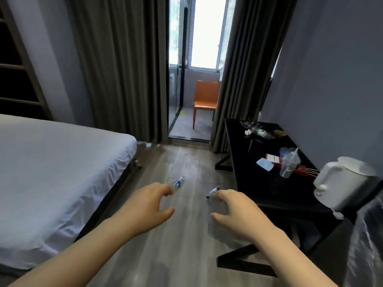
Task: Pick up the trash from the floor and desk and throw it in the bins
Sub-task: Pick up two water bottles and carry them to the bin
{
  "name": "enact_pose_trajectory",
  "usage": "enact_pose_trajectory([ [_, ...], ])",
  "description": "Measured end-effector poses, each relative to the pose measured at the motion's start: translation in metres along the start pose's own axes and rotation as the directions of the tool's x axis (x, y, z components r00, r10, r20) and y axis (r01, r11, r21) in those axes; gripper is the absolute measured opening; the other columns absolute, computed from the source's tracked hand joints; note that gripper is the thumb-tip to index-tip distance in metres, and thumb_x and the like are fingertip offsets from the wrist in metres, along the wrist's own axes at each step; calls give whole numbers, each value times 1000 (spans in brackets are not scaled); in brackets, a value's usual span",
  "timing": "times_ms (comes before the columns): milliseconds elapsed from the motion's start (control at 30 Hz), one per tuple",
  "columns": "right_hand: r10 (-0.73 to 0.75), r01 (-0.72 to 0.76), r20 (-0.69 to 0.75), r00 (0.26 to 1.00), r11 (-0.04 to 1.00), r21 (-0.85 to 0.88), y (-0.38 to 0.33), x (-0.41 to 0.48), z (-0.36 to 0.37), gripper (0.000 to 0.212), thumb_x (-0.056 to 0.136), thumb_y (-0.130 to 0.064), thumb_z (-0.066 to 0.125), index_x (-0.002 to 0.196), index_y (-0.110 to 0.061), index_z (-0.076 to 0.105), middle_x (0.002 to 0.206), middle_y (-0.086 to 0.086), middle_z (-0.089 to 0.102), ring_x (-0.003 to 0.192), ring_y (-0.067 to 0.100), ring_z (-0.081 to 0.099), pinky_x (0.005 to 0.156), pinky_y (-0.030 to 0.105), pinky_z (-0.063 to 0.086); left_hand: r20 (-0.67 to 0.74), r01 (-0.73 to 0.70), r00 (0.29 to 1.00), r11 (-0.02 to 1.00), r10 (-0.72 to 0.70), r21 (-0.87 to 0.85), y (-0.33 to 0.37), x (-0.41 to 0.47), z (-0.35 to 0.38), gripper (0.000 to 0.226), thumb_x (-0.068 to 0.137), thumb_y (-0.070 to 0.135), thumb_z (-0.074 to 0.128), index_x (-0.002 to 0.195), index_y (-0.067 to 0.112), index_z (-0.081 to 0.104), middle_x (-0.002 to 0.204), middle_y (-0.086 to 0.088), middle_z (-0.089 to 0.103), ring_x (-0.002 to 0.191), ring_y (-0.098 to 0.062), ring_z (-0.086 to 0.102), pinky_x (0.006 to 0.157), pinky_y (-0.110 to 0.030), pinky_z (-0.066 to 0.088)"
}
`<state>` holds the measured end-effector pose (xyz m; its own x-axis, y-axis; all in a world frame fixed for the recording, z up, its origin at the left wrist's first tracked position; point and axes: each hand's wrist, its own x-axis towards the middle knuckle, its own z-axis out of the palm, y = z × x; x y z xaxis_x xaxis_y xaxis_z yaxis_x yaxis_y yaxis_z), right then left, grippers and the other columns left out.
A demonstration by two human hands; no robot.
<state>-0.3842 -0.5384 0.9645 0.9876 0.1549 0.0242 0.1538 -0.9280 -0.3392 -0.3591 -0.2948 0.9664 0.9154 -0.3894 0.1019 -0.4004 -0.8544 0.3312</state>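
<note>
Status: barely started by the look of it, nothing picked up yet. Left hand (pixel 149 201) and right hand (pixel 238 210) are both out front, fingers spread and loosely curled, holding nothing. Near right: clear plastic liner (pixel 366 245), probably a bin, can't confirm. On the floor (pixel 186 255), left bottle (pixel 179 181) lies just past the left fingertips, right bottle (pixel 212 192) just past the right ones. They overlap in view only; no contact evident. Small item (pixel 137 162) at the bed (pixel 51 162) edge, too blurred to name. Desk (pixel 259 187) on the right: kettle (pixel 342 181), cup (pixel 289 162), blue paper (pixel 264 164), red packet (pixel 272 158), clutter (pixel 259 132) at the far end. All left to bin.
</note>
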Motion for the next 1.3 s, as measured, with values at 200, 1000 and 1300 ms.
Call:
enact_pose_trajectory([
  [200,-37,38,89,995,999,-16,23,117,7,50,81,-40,60,129,-26,53,124,-7,56,115,11,53,93,26,44,24,77,997,997,-77,-13,-43,85,13,43,86,49,57,125,31,53,124,14,56,113,-2,52,90,-15,38],
  [1000,97,-103,347,933,995,0,17,542,119,52,84,-39,61,132,-23,51,129,-3,55,120,15,51,94,26,42,234,238,950,966,-208,-106,-332,414,48,43,86,46,58,124,27,54,125,9,57,112,-7,53,94,-23,43],
  [1300,109,-128,372,922,991,27,40,699,141,51,83,-39,63,131,-24,52,127,-3,56,116,13,52,92,25,44,243,291,936,949,-256,-121,-420,539,66,43,82,49,59,120,28,56,120,10,59,103,-5,55,87,-20,44],
])
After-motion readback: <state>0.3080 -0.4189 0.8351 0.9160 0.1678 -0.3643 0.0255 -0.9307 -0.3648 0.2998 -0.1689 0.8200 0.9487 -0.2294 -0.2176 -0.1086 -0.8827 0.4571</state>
